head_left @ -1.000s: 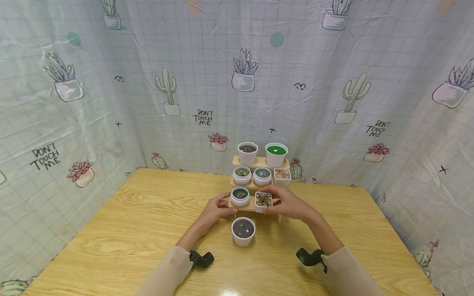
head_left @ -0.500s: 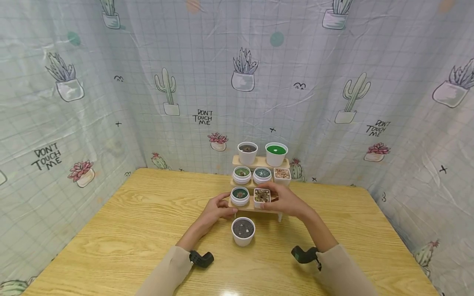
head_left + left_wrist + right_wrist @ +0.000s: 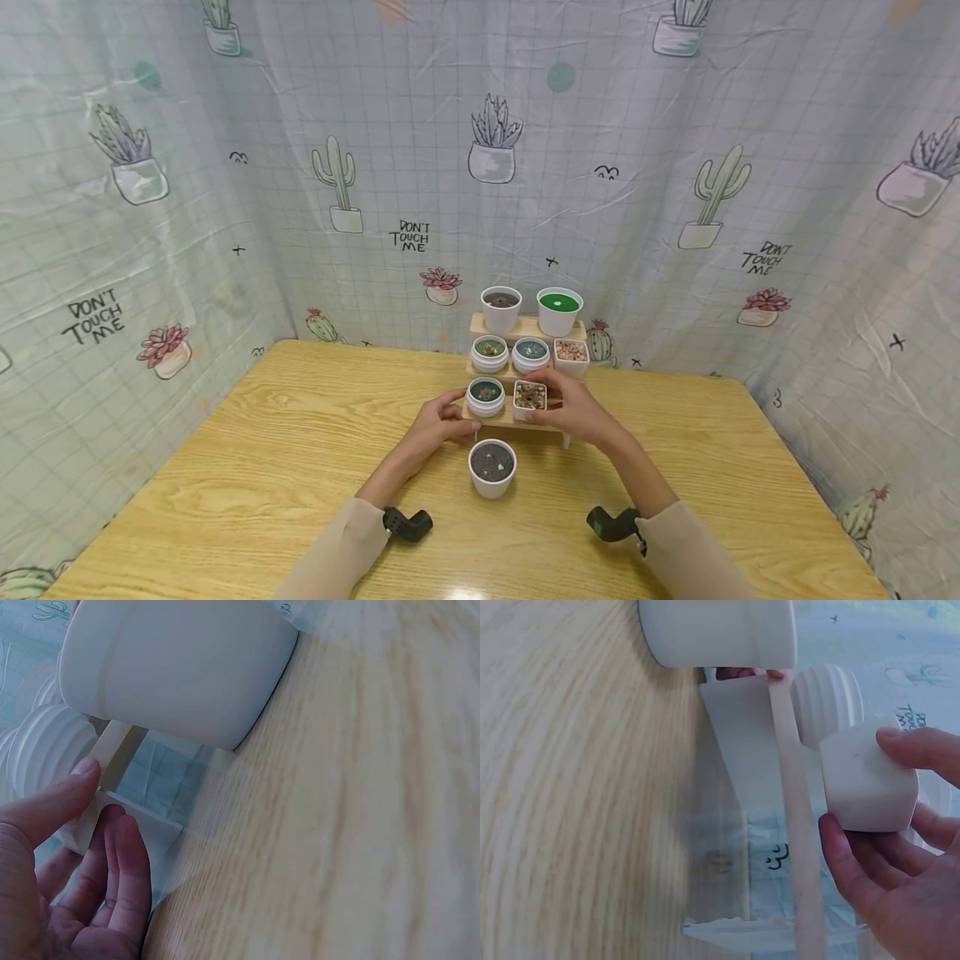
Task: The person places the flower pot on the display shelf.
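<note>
A small square white pot point(image 3: 530, 398) filled with pebbles is gripped between the thumb and fingers of my right hand point(image 3: 579, 410). It sits at the bottom step of a three-tier wooden stand point(image 3: 498, 421), to the right of a round ribbed pot point(image 3: 486, 400) with a dark green top. In the right wrist view the pot's base point(image 3: 866, 780) is close to the step; I cannot tell whether they touch. My left hand point(image 3: 433, 427) pinches the left end of that step, thumb on top, fingers curled below.
A round white pot point(image 3: 492, 471) with dark soil stands on the wooden table point(image 3: 300, 467) before the stand. The middle step carries two ribbed pots point(image 3: 491, 356) and a square pot point(image 3: 572, 356); two taller pots point(image 3: 559, 312) top it. A printed curtain point(image 3: 420, 125) hangs behind.
My right hand has shifted the square pot slightly left and back along the bottom step, mostly in the first half second. The left hand keeps its place on the stand.
</note>
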The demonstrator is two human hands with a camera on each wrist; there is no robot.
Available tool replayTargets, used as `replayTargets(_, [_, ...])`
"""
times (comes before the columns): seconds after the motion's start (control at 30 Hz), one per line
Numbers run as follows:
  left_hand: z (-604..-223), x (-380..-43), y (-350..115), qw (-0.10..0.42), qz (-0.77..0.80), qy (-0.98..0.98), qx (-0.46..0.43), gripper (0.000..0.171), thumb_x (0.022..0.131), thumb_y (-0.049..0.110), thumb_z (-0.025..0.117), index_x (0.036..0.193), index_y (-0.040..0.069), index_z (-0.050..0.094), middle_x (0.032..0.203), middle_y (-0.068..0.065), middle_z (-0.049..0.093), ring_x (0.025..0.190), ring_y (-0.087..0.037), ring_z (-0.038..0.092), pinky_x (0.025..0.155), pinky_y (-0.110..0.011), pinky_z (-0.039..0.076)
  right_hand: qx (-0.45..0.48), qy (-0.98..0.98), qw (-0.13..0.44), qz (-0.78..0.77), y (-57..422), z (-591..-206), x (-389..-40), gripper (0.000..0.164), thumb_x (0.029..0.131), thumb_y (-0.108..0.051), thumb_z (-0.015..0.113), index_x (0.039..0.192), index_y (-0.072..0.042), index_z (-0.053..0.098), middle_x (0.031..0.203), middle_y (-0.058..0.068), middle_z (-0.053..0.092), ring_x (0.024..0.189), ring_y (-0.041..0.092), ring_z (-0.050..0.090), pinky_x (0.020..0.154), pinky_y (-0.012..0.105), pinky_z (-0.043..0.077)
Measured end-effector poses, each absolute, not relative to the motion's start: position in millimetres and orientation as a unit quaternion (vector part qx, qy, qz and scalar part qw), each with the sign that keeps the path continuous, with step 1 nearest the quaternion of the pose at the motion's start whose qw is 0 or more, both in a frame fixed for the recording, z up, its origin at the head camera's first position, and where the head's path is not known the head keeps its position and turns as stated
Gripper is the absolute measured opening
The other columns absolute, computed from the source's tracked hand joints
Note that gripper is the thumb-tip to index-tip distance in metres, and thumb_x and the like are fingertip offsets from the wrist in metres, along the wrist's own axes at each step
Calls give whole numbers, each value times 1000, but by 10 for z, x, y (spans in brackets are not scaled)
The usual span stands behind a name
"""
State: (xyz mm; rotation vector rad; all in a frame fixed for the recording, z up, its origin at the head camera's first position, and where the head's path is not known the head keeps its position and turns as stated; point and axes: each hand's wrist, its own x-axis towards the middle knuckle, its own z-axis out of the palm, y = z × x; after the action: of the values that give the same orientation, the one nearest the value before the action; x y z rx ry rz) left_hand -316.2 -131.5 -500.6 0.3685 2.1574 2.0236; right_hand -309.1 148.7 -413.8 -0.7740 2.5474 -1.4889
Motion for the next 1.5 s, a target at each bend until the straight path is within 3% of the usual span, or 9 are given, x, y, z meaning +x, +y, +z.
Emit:
replayTargets(0.17, [-5015, -3170, -1322, 81, 678, 720, 124, 79, 89, 11, 79, 157, 2, 39, 84, 1, 69, 80, -11, 71, 77, -27, 60, -236, 837, 43, -492, 1457, -4179, -3094, 54, 88, -12, 81, 137, -4, 59, 135, 18, 62, 121, 33, 62, 106, 51, 53])
replayTargets(0.47, [-5010, -3176, -1316, 82, 676, 721, 126, 76, 90, 9, 78, 156, 4, 41, 85, 1, 69, 79, -11, 71, 77, -28, 61, -244, 833, 41, -495, 1460, -4247, -3112, 54, 89, -9, 78, 139, 0, 57, 131, 23, 62, 112, 31, 64, 96, 39, 56])
replayTargets(1.23, [-5011, -3164, -1327, 81, 675, 722, 127, 76, 90, 10, 78, 156, 2, 40, 84, 1, 68, 79, -11, 71, 77, -29, 61, -256, 829, 21, -497, 1466, -4300, -3100, 56, 89, -2, 76, 139, 5, 52, 134, 27, 61, 116, 36, 64, 102, 51, 55])
replayTargets(1.5, [-4996, -3161, -1319, 84, 676, 722, 120, 77, 90, 11, 78, 156, 4, 41, 86, 1, 68, 80, -11, 71, 78, -29, 61, -227, 849, 4, -478, 1460, -4279, -3072, 54, 89, -3, 78, 137, -1, 56, 130, 23, 65, 116, 35, 66, 103, 51, 55])
